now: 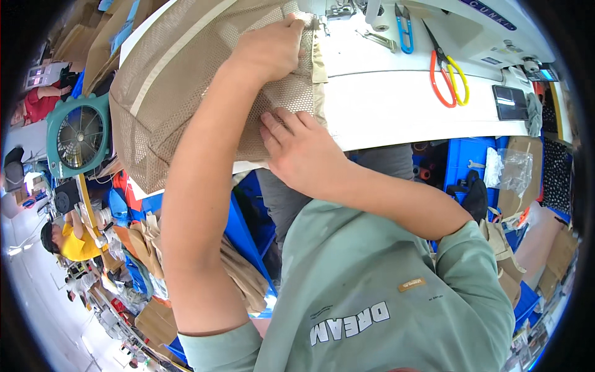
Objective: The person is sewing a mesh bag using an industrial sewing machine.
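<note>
A tan mesh fabric piece, with a pale strip across it and a beige binding along its right edge, lies over the left part of the white sewing table. My left hand is closed on the mesh close to that bound edge, beside the metal foot parts of a sewing machine. Lower down, my right hand rests on the mesh near the table's front edge, its fingers apart and slightly bent. The underside of the fabric is hidden.
To the right on the table lie blue thread snips, scissors with red and yellow handles and a dark phone. The white sewing machine body stands behind. A green fan is at the left; blue bins sit below.
</note>
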Motion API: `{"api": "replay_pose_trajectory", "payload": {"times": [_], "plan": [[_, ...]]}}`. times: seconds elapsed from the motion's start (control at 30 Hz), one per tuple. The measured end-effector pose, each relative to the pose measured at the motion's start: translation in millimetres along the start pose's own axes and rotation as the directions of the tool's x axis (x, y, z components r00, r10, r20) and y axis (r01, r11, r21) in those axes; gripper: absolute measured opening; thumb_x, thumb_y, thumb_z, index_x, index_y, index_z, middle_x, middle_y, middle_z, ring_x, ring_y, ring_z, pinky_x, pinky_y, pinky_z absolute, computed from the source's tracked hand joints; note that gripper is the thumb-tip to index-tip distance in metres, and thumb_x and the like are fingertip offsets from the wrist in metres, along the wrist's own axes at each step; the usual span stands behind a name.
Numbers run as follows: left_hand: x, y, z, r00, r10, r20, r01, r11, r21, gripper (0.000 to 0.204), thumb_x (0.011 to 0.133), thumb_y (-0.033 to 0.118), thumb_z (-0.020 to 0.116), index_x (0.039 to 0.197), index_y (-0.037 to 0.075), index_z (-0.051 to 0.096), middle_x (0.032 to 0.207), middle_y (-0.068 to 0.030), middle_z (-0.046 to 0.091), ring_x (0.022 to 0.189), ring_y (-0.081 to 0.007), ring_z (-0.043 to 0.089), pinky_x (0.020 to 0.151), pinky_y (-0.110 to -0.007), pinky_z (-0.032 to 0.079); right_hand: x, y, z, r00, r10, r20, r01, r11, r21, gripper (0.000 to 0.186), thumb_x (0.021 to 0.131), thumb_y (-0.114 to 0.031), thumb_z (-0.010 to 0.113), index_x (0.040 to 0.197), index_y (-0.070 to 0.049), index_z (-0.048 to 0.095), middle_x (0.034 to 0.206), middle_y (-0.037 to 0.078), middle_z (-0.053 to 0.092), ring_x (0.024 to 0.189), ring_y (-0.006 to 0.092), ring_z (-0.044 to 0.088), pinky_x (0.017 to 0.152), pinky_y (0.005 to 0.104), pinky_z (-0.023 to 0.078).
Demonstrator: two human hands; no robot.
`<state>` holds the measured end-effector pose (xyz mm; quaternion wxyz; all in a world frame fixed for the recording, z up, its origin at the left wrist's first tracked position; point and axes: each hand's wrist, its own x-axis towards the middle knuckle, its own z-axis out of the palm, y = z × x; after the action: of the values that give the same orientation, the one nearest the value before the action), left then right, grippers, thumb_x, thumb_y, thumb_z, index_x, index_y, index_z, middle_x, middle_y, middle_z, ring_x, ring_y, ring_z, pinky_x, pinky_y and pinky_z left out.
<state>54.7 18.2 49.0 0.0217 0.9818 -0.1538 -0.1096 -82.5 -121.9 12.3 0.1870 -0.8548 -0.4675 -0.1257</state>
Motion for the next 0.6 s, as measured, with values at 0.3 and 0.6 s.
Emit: {"api": "replay_pose_trajectory", "payload": {"times": [0.3, 0.6], "plan": [[-3, -5, 25, 0.915, 0.060, -0.399, -0.056, 0.998, 0.021, 0.052, 0.106, 0.040, 0.060, 0.144, 0.005, 0.059, 0.145, -0.0141, 0.065, 0.136, -0.0366, 0.059, 0.114, -0.050, 0.044, -48, 26, -40, 0.985, -0.151, 0.088, 0.099, 0.897, 0.430, 0.021, 0.088, -0.023, 0.070, 0.090, -0.002, 0.070, 0.108, 0.017, 0.075, 0.116, 0.0263, 0.069, 0.100, 0.0369, 0.049], [-6, 1, 52, 0.822, 0.147, -0.551, -0.275, 0.948, -0.158, 0.039, 0.101, 0.034, 0.067, 0.130, 0.007, 0.070, 0.146, -0.0043, 0.066, 0.138, -0.0290, 0.058, 0.114, -0.049, 0.046, -62, 31, -47, 0.985, -0.165, 0.050, 0.133, 0.915, 0.381, 0.028, 0.090, -0.025, 0.078, 0.104, -0.003, 0.073, 0.121, 0.011, 0.075, 0.123, 0.0253, 0.068, 0.107, 0.0415, 0.051]]}}
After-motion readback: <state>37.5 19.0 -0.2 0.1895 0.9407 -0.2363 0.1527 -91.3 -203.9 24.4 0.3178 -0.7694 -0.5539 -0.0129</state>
